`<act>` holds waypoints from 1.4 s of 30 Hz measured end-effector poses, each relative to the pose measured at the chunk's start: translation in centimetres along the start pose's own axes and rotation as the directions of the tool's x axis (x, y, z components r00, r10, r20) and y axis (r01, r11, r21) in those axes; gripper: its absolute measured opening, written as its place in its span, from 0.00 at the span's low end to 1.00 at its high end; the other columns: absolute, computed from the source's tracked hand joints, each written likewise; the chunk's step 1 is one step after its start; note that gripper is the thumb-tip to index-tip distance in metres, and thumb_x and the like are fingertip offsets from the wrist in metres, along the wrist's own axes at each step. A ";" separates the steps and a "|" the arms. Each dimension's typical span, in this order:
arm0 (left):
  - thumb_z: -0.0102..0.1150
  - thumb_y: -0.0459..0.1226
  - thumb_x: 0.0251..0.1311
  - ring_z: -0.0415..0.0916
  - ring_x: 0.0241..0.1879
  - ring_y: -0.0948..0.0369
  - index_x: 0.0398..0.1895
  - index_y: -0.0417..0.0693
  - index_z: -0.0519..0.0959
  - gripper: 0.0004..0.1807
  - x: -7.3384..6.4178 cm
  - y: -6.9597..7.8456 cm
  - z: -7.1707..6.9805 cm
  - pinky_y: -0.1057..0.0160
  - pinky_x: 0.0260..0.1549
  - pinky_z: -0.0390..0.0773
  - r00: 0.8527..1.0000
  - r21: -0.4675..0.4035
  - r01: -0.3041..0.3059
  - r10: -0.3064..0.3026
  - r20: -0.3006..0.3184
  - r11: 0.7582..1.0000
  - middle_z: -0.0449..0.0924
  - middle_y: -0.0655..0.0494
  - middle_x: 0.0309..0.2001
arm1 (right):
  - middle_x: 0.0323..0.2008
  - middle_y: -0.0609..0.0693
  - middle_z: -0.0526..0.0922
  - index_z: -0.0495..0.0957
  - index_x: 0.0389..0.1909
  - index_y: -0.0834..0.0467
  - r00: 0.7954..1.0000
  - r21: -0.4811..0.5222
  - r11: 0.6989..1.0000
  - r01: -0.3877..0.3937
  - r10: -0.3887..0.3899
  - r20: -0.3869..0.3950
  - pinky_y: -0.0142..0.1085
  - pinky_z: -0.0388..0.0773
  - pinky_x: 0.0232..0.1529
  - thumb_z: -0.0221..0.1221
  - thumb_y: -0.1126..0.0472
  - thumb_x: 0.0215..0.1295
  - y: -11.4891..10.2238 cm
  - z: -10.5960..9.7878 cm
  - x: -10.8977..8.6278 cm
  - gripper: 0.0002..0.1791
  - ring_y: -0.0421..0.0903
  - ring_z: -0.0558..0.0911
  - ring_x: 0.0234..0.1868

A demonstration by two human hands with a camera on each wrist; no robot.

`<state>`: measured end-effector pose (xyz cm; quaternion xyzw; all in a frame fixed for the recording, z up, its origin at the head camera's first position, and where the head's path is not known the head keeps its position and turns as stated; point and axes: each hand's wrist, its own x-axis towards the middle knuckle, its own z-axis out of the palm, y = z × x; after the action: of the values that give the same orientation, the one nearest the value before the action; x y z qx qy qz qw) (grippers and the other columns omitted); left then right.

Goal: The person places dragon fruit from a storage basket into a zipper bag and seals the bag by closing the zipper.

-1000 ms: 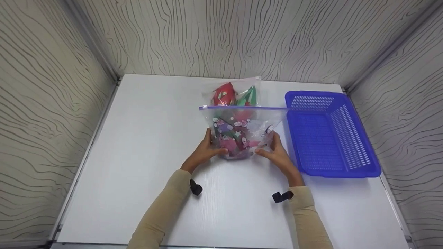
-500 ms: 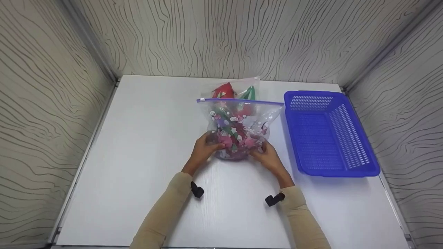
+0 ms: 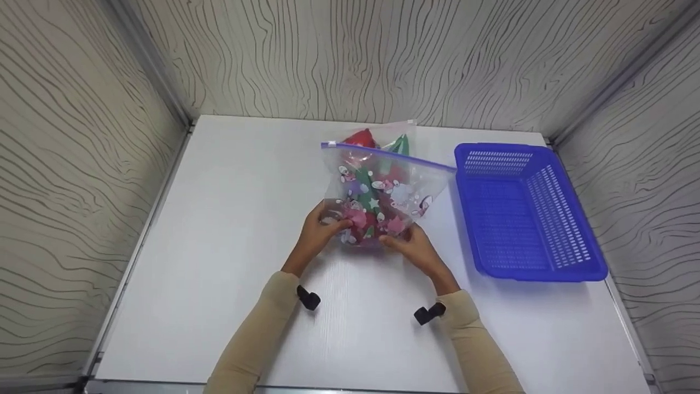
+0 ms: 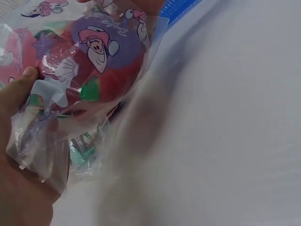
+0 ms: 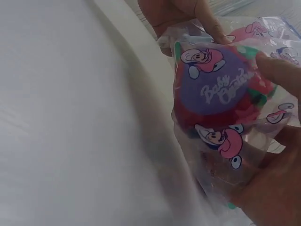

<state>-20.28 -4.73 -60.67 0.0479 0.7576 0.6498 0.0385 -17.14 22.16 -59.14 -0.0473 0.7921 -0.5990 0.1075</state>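
Between both hands is a clear zip bag [image 3: 377, 191] printed with cartoon figures, its purple slider strip at the top slanting down to the right. Red and green contents show through the plastic. My left hand [image 3: 317, 230] grips the bag's lower left side, thumb in front. On the lower right side my right hand [image 3: 418, 249] holds it the same way, its thumb [image 5: 277, 70] across the printed face. In the left wrist view the bag [image 4: 94, 56] hangs over the white table, with a blurred shadow below. Behind it, partly hidden, lies a second zip bag [image 3: 402, 143] with red and green items.
A blue plastic basket [image 3: 514, 273] with slotted sides stands on the right of the white table [image 3: 229, 208]. Patterned panels [image 3: 306, 60] rise at the back and both sides. A black wrist camera [image 3: 309, 298] sits on each sleeve.
The bag's top edge has tipped, its left end rising toward the back and its right end lower. Both hands have shifted slightly, the right one inward to the left.
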 end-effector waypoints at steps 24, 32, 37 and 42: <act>0.77 0.53 0.61 0.65 0.78 0.48 0.78 0.59 0.67 0.44 1.0 0.3 -4.3 0.45 0.71 0.77 0.988 -0.182 0.060 -0.084 -0.129 0.981 0.70 0.51 0.75 | 0.82 0.55 0.65 0.61 0.82 0.54 0.995 -0.020 0.996 0.087 -0.088 -0.050 0.53 0.69 0.78 0.71 0.44 0.69 -4.5 3.9 5.2 0.47 0.57 0.61 0.84; 0.76 0.56 0.61 0.72 0.74 0.51 0.79 0.62 0.66 0.46 2.0 0.6 -6.6 0.50 0.67 0.81 0.966 -0.240 0.112 -0.162 -0.200 0.964 0.70 0.51 0.77 | 0.75 0.58 0.74 0.71 0.75 0.58 0.988 -0.046 0.991 0.123 -0.126 -0.088 0.52 0.78 0.72 0.72 0.46 0.68 -5.8 6.0 7.9 0.41 0.58 0.72 0.77; 0.76 0.55 0.61 0.76 0.71 0.51 0.79 0.61 0.66 0.45 2.8 0.6 -8.0 0.51 0.67 0.81 0.948 -0.269 0.143 -0.210 -0.239 0.953 0.68 0.50 0.78 | 0.73 0.60 0.75 0.75 0.71 0.61 0.990 -0.100 0.989 0.107 -0.115 -0.081 0.53 0.72 0.77 0.68 0.45 0.72 -6.3 7.0 9.2 0.35 0.59 0.71 0.79; 0.76 0.56 0.61 0.75 0.72 0.50 0.80 0.58 0.66 0.46 3.5 0.6 -9.3 0.50 0.70 0.79 0.932 -0.268 0.149 -0.226 -0.284 0.952 0.69 0.50 0.78 | 0.76 0.63 0.71 0.73 0.72 0.62 0.994 -0.063 0.993 0.097 -0.100 -0.045 0.54 0.71 0.77 0.65 0.48 0.76 -6.9 7.6 10.5 0.32 0.61 0.68 0.80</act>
<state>-24.89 -13.32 -58.68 -0.1333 0.6704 0.7298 -0.0137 -26.03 10.99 -55.67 -0.0754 0.8089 -0.5802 0.0574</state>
